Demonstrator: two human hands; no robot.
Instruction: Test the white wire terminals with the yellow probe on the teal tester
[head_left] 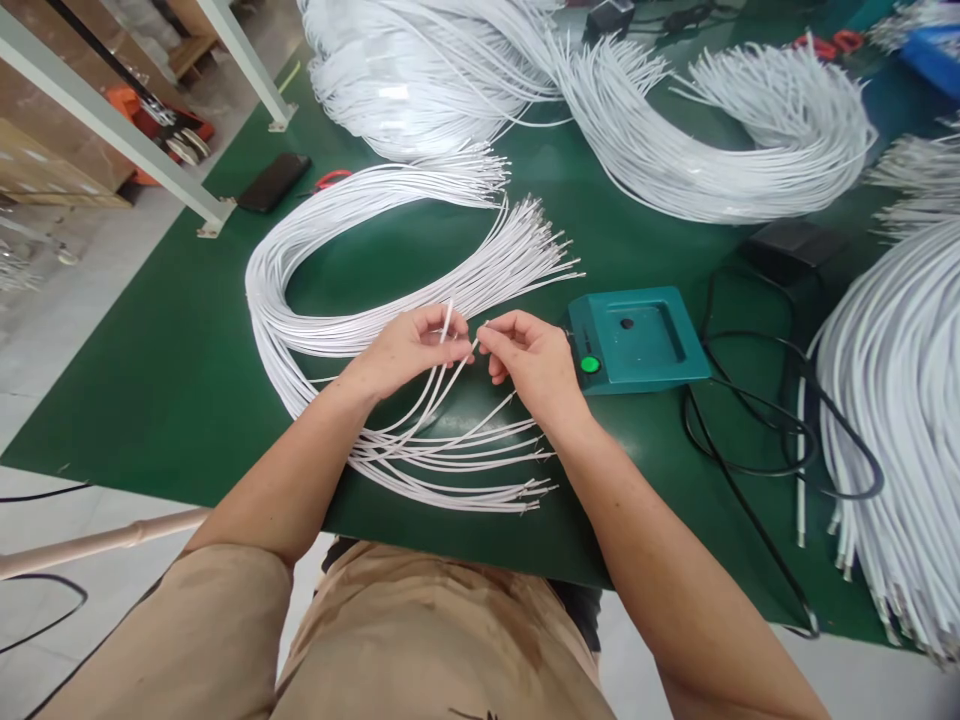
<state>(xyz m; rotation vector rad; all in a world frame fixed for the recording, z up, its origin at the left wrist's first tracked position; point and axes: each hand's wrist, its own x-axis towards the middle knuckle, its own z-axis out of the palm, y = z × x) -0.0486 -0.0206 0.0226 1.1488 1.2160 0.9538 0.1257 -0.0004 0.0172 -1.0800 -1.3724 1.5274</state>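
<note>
The person's left grip is pinched nearly closed, thumb against fingers, on a thin white-sheathed cable at the centre of the frame. The right grip, just beside it, has thumb and forefinger pressed together on a slim white cable's tip. Below them, loose white strands fan out; a curved bundle of white cables with metal-tipped ends lies at centre left on the green bench. Right of centre sits a teal plastic device with a bright green round button; the print near the button is too small to read. Its shallow rectangular tray holds a small dark piece. A larger white cable bundle fills the right edge.
</note>
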